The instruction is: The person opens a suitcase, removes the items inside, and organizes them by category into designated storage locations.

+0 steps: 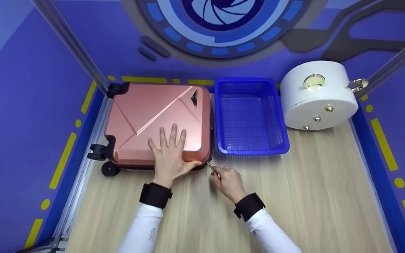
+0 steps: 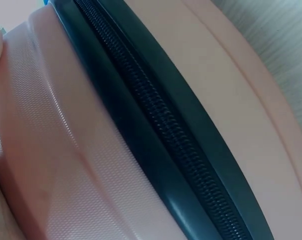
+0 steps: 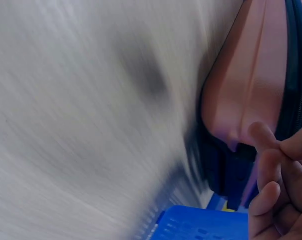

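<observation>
The left hand (image 1: pixel 169 158) rested with fingers spread on the upper face of the pink suitcase (image 1: pixel 153 109), its thumb reaching toward the near right corner, while the right hand (image 1: pixel 229 181) pinched a small metal zip pull (image 1: pixel 209 164) at that same corner of the suitcase. The suitcase lay flat on the wood-grain tabletop (image 1: pixel 315 189), its black wheels (image 1: pixel 110 169) on its left end. Just right of the suitcase sat a blue basket (image 1: pixel 253 152), and farther right, well apart from it, a round white case (image 1: pixel 311 95).
</observation>
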Motion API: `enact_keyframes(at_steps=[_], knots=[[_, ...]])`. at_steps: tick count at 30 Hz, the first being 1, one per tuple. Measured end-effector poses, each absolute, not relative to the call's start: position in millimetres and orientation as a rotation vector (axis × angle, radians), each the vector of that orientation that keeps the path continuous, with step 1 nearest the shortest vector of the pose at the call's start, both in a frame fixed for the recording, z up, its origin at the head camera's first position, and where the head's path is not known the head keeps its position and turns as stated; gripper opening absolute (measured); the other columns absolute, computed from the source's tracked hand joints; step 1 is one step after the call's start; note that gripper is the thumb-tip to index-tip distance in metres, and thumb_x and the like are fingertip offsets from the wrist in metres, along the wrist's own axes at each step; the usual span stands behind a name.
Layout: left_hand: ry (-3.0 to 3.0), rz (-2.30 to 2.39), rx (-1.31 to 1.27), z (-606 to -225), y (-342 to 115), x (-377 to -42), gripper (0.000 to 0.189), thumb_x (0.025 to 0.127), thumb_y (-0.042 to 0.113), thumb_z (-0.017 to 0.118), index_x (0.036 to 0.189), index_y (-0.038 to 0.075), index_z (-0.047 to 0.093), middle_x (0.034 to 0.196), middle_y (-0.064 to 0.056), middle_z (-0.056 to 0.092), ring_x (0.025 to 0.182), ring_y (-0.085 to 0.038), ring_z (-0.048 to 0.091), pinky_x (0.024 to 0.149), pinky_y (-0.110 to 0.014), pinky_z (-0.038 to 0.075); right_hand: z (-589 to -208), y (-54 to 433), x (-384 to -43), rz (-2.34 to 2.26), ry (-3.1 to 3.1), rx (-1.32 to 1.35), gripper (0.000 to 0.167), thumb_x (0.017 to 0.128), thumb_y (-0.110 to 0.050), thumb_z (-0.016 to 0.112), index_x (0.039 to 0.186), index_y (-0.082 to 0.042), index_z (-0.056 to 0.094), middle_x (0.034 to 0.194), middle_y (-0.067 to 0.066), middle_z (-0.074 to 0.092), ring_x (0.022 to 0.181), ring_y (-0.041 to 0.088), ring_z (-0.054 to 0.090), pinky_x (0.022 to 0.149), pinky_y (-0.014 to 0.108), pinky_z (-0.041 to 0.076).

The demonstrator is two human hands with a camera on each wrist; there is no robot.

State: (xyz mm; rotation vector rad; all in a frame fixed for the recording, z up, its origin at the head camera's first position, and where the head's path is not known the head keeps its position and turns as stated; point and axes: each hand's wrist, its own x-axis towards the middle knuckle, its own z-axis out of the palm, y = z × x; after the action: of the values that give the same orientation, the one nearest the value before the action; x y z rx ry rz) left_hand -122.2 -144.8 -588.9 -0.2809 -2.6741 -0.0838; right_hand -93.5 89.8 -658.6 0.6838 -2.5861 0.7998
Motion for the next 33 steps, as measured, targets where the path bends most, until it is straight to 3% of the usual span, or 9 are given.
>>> enact_keyframes(at_steps=[9,18,33], knots=[[-2.757,-0.001,-0.222,-585.1,-135.8,-126.1,0.125,0.064,0.099,0.057,0.16,0.02,0.042,0.168,-0.015,0.032,0.15,-0.053,0.029,0.108,-0.083,0.022,-652.7,83.5,-88.4,0.722,-2.573,0.779,0.019,0.078,-0.005,0.079,0.097,-0.006,0.08,0.069,0.005,0.071,0.053,0.019,0.059,0.047,0.037,0.049],[-2.817,0.054,-0.158,-581.7,-125.0,-131.7,0.126,0.066,0.101,0.051,0.163,0.021,0.035,0.17,-0.015,0.025,0.151,-0.054,0.025,0.108,-0.083,0.02,-650.2,66.9,-84.1,0.683,-2.577,0.828,0.018,0.081,-0.008,0.076,0.099,-0.005,0.08,0.064,0.008,0.067,0.051,0.021,0.058,0.046,0.038,0.048],[-2.795,-0.028,-0.154,-587.8,-122.0,-131.0,0.128,0.063,0.098,0.059,0.163,0.02,0.037,0.17,-0.014,0.026,0.152,-0.053,0.022,0.11,-0.082,0.017,-652.5,46.4,-81.2,0.723,-2.602,0.883,0.011,0.085,-0.009,0.076,0.095,-0.007,0.079,0.07,0.004,0.071,0.057,0.021,0.063,0.049,0.037,0.05]])
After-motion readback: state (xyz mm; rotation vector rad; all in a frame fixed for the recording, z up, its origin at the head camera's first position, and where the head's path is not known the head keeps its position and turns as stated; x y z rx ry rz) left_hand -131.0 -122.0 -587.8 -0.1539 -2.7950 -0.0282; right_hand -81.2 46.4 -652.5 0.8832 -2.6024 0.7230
